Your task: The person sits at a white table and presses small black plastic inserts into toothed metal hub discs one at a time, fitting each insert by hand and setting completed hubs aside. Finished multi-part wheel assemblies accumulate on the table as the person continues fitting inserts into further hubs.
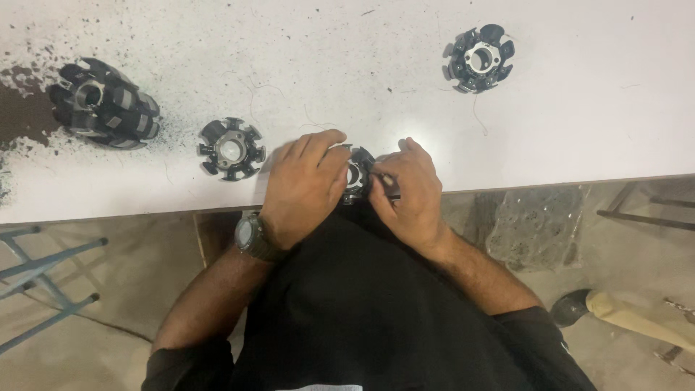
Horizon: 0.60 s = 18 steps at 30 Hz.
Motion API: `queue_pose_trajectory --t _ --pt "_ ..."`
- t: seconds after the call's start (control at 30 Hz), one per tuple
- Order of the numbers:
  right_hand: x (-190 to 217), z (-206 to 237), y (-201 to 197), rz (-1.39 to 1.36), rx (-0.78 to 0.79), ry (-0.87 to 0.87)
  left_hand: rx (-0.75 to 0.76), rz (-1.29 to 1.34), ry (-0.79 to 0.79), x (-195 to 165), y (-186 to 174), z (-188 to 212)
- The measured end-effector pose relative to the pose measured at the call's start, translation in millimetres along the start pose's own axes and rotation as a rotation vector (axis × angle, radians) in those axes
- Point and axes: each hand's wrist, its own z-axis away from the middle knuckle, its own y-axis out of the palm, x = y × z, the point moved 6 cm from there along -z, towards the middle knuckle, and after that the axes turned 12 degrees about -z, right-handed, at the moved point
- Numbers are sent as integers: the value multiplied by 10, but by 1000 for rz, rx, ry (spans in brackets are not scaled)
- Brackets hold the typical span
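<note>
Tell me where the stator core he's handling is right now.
In the head view, the held stator core sits at the near edge of the white table, centre frame, clasped between the left hand and right hand, right of the loose core.

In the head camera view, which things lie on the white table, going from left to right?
Stack of black stator cores → single stator core → left hand → stator core held in both hands → right hand → stator core far right.
</note>
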Motion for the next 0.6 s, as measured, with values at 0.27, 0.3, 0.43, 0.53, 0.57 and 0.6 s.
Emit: queue_pose_trajectory --t 0.27,0.3,0.43,0.53,0.57,0.6 --pt "-63 -56 -23 4 21 11 43 -41 113 53 39 -75" --pt "-72 -62 -20 8 23 13 72 -35 133 47 46 -69" --pt "-64 -38 -17 -18 17 -13 78 89 61 -20 100 -19" --pt "-19 26 -16 -58 22 -67 7 95 -20 17 99 12" --pt "-10 48 -3 -73 31 -85 8 114 -39 19 118 26" --pt "-14 66 12 -63 31 -90 10 132 -59 18 137 39"
